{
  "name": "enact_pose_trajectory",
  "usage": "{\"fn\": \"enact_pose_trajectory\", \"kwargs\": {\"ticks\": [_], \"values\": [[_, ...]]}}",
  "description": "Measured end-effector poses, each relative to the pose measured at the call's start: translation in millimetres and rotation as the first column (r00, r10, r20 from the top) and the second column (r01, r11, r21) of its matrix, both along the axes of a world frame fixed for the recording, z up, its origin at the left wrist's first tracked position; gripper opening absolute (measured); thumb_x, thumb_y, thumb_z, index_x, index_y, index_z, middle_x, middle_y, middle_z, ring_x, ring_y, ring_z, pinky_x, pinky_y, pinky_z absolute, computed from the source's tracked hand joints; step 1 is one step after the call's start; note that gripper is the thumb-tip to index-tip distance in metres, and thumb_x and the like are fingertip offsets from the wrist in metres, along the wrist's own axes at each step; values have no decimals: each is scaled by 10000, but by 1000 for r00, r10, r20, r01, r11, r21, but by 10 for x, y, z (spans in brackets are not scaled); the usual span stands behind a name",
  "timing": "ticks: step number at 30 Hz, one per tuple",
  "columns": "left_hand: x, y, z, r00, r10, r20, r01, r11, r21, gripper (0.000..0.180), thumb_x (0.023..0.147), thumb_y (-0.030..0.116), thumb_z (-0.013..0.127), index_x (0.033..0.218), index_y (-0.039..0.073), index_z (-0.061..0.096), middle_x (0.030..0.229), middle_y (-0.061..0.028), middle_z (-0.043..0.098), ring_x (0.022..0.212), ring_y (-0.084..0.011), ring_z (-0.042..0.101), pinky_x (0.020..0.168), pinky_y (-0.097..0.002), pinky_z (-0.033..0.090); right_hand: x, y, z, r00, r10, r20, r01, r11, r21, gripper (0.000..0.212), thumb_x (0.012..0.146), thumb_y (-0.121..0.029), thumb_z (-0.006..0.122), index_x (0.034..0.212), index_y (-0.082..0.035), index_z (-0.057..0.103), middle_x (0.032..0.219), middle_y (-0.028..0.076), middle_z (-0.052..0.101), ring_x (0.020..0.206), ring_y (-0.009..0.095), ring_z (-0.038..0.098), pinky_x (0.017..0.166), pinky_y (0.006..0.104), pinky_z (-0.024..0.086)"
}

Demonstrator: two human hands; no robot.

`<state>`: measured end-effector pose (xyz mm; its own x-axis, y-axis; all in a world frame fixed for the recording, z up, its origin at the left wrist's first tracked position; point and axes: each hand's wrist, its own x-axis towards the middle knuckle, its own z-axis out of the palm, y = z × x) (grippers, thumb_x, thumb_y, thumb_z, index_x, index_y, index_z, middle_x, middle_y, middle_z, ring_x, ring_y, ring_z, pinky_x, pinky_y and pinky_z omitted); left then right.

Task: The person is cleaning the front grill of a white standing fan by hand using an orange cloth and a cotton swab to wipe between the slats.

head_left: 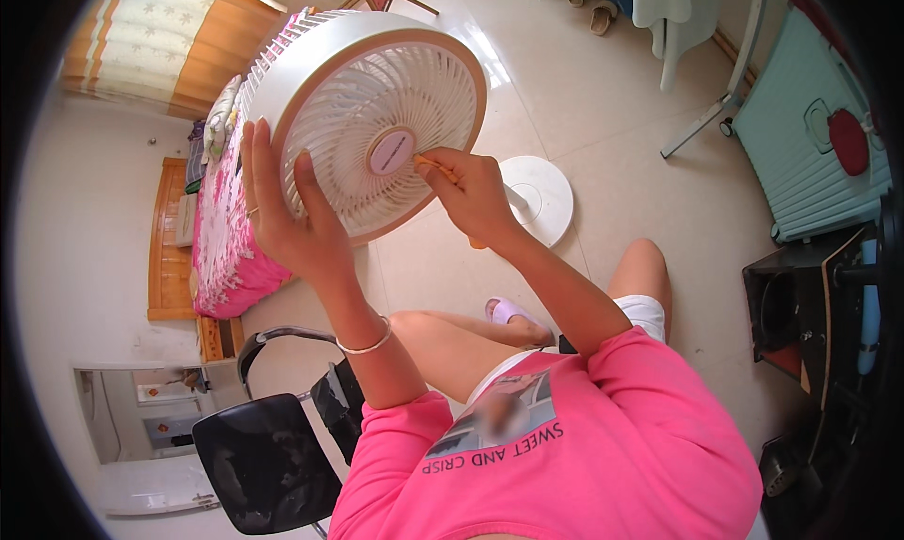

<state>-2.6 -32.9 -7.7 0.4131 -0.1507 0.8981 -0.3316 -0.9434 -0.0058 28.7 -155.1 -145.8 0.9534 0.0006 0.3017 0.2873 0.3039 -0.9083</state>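
Observation:
A white floor fan (363, 107) with a tan-gold front ring stands before me, its round head tilted up toward me. My left hand (297, 206) grips the left edge of the head, fingers over the outer rim and thumb on the front grille. My right hand (471, 193) is closed around a small orange cloth-like piece (441, 169), mostly hidden in the fist. One end of it pokes out at the fingertips, touching or very near the right edge of the round centre cap (392, 151). Another orange bit shows below the fist.
The fan's round white base (551, 196) rests on the tiled floor. To the left are a bed with a pink floral cover (226, 243) and a black chair (268, 465). A teal suitcase (800, 130), a clothes rack (702, 130) and dark equipment (796, 300) stand on the right.

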Motion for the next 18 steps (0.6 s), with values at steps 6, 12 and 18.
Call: {"fn": "enact_pose_trajectory", "kwargs": {"ticks": [6,12,18], "values": [[-46,-10,-7,1000,13,8,-13,1000,5,422,940,25,614,1360,10,571,1377,-139,600,1256,-294,582,1046,-383,447,-135,-68,-44,967,190,-170,-152,965,212,244,961,-170,630,1087,22,710,690,54,641,633,69,506,587,259,433],[-20,41,0,1000,1,-19,-2,1000,-21,415,931,9,617,1345,18,586,1384,-161,588,1270,-315,569,1032,-402,460,-198,-144,-244,990,86,-112,-77,994,81,210,955,-149,637,1068,-1,733,665,-2,634,591,58,473,549,257,407],[-1,121,-33,1000,-23,-18,21,997,-72,406,927,3,620,1332,10,595,1384,-185,582,1277,-331,562,1029,-408,461,-24,-265,-140,985,-172,31,175,974,-147,172,924,-133,643,1023,-13,714,664,163,630,541,254,578,540,352,439]]}}
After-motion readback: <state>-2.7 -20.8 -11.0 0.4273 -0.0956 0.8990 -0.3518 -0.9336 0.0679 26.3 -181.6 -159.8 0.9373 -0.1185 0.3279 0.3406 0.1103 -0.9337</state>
